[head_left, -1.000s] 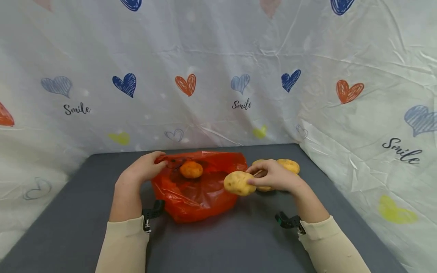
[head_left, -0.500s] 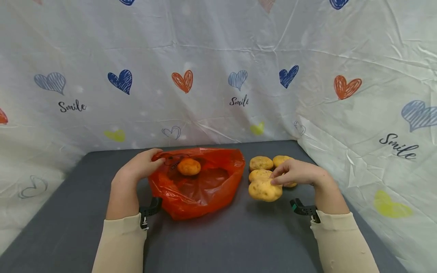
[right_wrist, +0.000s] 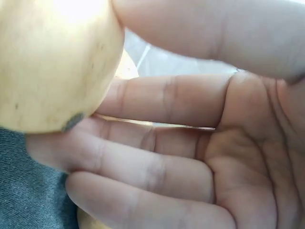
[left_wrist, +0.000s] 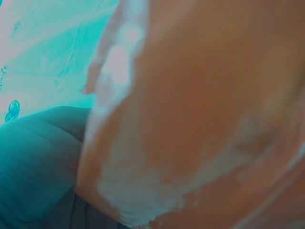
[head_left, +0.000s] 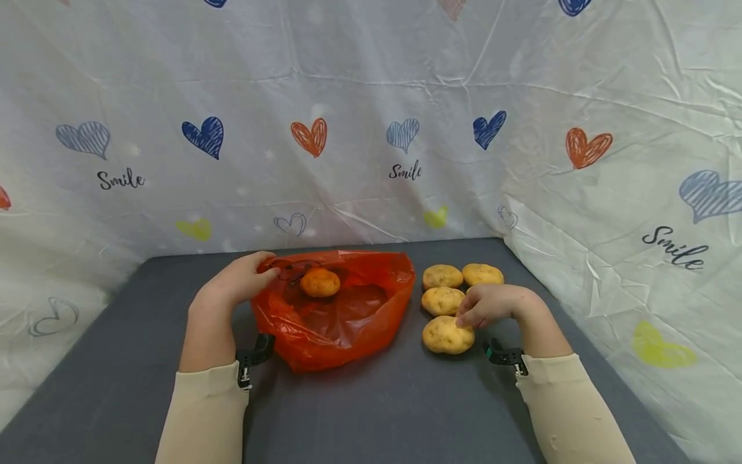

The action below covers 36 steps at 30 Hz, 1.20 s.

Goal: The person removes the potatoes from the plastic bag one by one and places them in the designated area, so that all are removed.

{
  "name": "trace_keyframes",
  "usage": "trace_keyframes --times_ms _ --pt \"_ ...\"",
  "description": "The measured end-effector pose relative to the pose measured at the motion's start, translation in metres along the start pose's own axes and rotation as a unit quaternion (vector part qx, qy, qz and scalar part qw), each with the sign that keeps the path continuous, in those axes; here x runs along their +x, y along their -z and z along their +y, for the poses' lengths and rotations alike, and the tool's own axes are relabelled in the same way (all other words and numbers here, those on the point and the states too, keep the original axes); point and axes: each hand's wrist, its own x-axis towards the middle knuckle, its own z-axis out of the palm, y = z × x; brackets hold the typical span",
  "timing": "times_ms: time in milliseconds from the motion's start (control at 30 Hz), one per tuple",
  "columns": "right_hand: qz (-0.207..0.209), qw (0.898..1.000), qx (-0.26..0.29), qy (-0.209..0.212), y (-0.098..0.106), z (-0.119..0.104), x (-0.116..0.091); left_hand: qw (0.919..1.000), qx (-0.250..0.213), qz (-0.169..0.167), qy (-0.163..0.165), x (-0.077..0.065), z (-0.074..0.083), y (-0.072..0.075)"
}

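My left hand (head_left: 240, 280) grips the left rim of a red plastic bag (head_left: 342, 338), whose mouth is spread toward me. Inside it, near the back, sits one potato (head_left: 320, 283), tinted orange by the bag. The bag's film (left_wrist: 190, 95) fills most of the left wrist view, blurred. With thumb and fingers my right hand (head_left: 493, 306) pinches a yellow potato (head_left: 447, 335) low at the table, at the front of a small group. The right wrist view shows that potato (right_wrist: 52, 67) at the fingertips, a dark spot at its lower end.
Behind the held potato lie a middle potato (head_left: 442, 301), a back-left potato (head_left: 442, 276) and a back-right potato (head_left: 483, 274). The grey table (head_left: 371, 412) meets a white cloth backdrop (head_left: 348, 180) printed with hearts.
The right hand has carried its potato from in front of the bag's right side rightward, then down toward the table beside the other potatoes. The left hand keeps its hold on the rim.
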Motion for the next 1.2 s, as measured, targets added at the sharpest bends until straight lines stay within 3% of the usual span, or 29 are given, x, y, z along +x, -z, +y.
trace_keyframes --times_ms 367,667,767,900,1067,1200 --pt "0.011 1.0 -0.019 -0.012 0.0 -0.003 -0.001 0.9999 0.006 0.005 -0.007 -0.001 0.004 0.003" --pt "0.049 0.998 -0.03 -0.021 -0.001 -0.01 -0.008 1.0 0.008 0.0 -0.001 -0.004 0.005 0.008" --pt "0.072 0.996 -0.058 -0.012 0.001 -0.014 -0.013 1.0 0.005 -0.002 0.004 -0.005 0.006 0.009" --pt "0.134 0.986 -0.1 0.013 0.003 -0.025 -0.02 1.0 0.003 -0.002 0.004 -0.006 0.006 0.009" --pt "0.204 0.971 -0.108 0.054 -0.002 -0.043 -0.017 1.0 0.0 -0.003 -0.001 -0.004 0.002 0.004" --pt "0.22 0.967 -0.099 0.086 -0.011 -0.062 -0.005 1.0 0.0 0.0 -0.006 -0.003 0.0 0.0"
